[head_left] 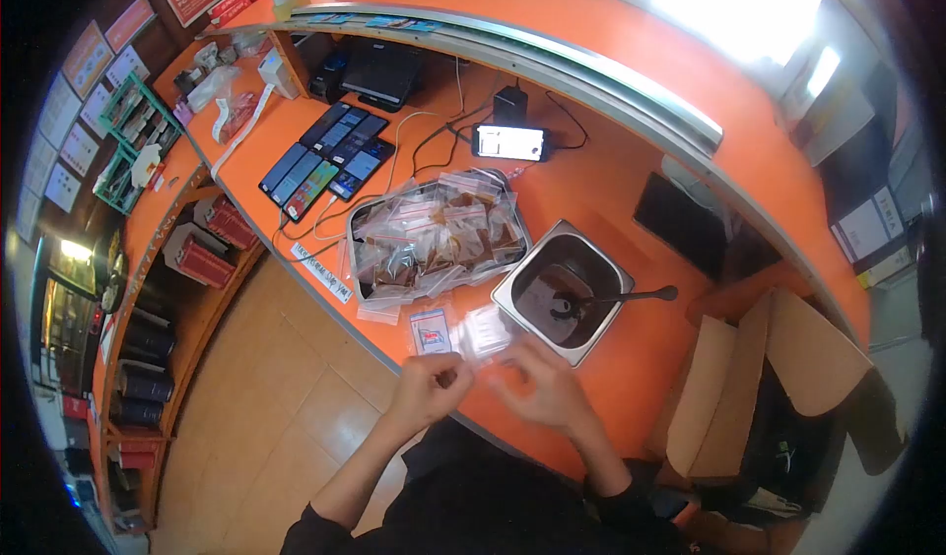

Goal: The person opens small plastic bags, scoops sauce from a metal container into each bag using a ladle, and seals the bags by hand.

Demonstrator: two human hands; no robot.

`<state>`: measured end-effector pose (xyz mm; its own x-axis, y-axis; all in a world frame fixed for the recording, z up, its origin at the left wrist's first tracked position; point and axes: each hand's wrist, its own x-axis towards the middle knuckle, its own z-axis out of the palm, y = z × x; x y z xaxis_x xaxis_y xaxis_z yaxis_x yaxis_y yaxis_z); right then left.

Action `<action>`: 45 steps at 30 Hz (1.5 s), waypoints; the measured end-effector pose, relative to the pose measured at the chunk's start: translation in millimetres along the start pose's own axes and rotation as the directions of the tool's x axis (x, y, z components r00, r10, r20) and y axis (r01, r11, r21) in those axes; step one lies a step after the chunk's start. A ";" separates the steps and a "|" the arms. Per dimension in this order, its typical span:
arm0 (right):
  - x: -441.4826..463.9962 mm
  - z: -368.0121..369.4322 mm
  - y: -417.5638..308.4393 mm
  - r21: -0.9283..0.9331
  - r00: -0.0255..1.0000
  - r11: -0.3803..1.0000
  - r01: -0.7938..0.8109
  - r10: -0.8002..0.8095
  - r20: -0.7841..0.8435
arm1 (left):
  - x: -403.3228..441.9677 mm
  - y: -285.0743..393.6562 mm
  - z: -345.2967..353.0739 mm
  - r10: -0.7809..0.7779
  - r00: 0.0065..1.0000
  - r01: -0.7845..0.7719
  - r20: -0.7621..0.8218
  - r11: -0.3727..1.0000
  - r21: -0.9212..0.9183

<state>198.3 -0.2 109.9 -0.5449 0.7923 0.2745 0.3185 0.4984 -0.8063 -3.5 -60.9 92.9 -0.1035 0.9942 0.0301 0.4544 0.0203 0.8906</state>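
The left hand (430, 388) is curled, thumb and fingertips drawn nearly together. The right hand (542, 388) is half curled, its fingers blurred. Whether either grips a thin clear bag cannot be determined.

Just beyond the fingers, clear plastic packets (485, 330) lie on the orange counter (631, 388), beside a printed packet (431, 330). To the right stands a metal container (598, 247) with dark contents (552, 309) low inside and a spoon (655, 294) leaning over its rim.

Farther out, a tray (354, 269) is heaped with bags of brown contents (443, 230). In this inspector's judgement, many bags are already filled; the dark matter in the container and the packets by the hands appear to remain.

Limitations: glare and blur obscure the clear packets; the heap hides the tray's floor; the bag count and the nature of the contents cannot be established.
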 end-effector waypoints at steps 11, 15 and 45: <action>-3.4 -7.0 -12.7 0.270 0.973 0.961 -0.061 -0.002 0.229 | 0.5 19.9 -4.7 0.111 0.944 -0.042 0.311 0.975 -0.219; -8.3 -5.3 -8.3 0.259 0.965 0.962 -0.087 0.017 0.263 | -1.5 18.7 -7.5 0.102 0.900 -0.051 0.423 0.990 -0.130; -5.6 -21.5 -8.4 -0.070 0.927 0.990 -0.123 0.089 -0.364 | 31.3 47.6 2.6 0.467 0.883 -0.352 -0.055 0.734 0.582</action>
<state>215.2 -1.2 126.4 -0.1948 0.9072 0.3730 0.4365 0.4207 -0.7953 17.2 -28.5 135.1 0.0723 0.8813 0.4669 0.8843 -0.2732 0.3788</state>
